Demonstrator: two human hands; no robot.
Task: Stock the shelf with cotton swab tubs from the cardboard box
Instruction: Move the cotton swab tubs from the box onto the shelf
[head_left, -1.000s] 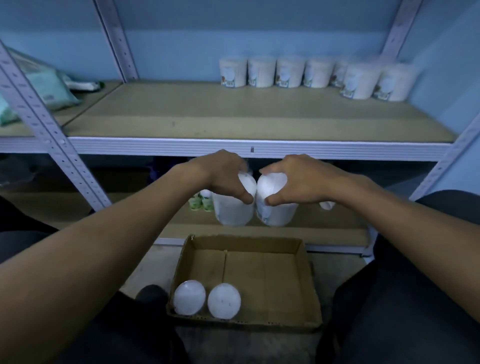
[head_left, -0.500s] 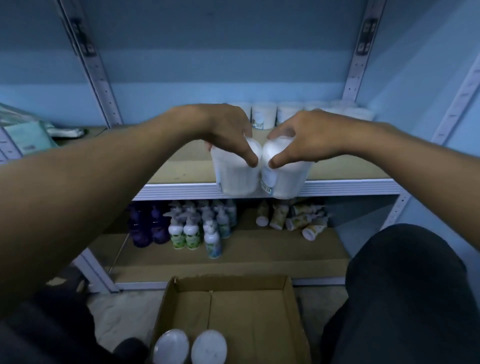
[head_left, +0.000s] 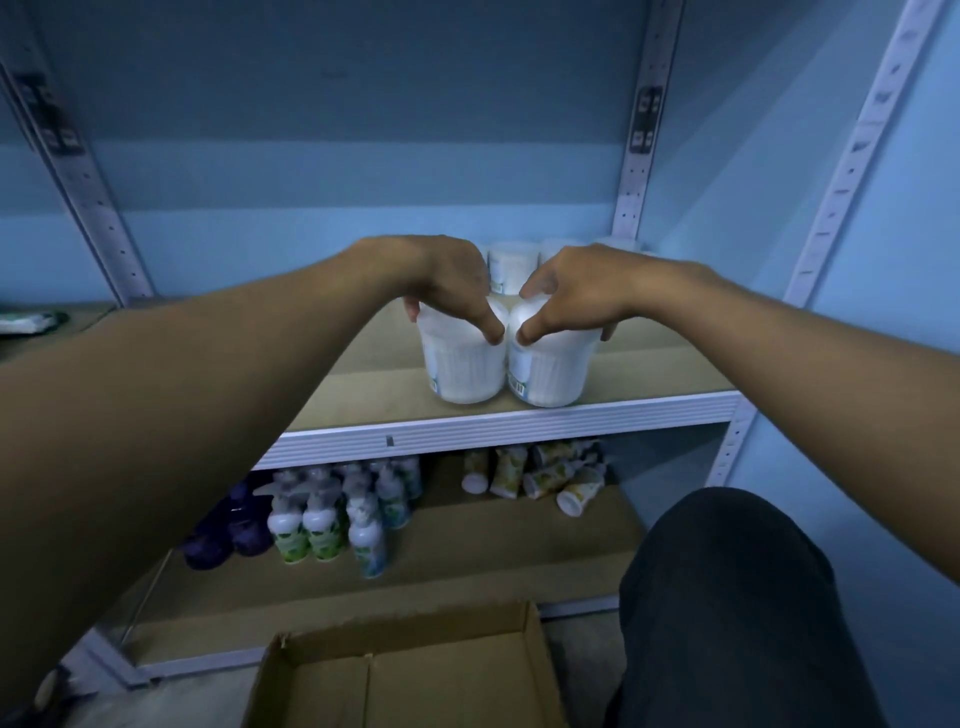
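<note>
Two white cotton swab tubs stand side by side near the front edge of the middle shelf (head_left: 363, 400). My left hand (head_left: 449, 283) grips the left tub (head_left: 465, 371) from above by its lid. My right hand (head_left: 569, 291) grips the right tub (head_left: 548, 374) the same way. The tubs touch each other and their bases sit on the shelf board. Behind my hands a row of more tubs (head_left: 511, 265) stands at the back of the shelf, partly hidden. The open cardboard box (head_left: 395, 680) lies on the floor below; only its far part is in view.
The lower shelf holds pump bottles (head_left: 324, 525) on the left and toppled tubes (head_left: 540, 470) on the right. Metal uprights (head_left: 636, 171) frame the bay. My dark-trousered knee (head_left: 727, 597) is at the lower right. A package (head_left: 31, 319) lies on the neighbouring shelf, far left.
Both hands lifted the two tubs from above the box up to the middle shelf and set them down near its front edge. My view tilted upward.
</note>
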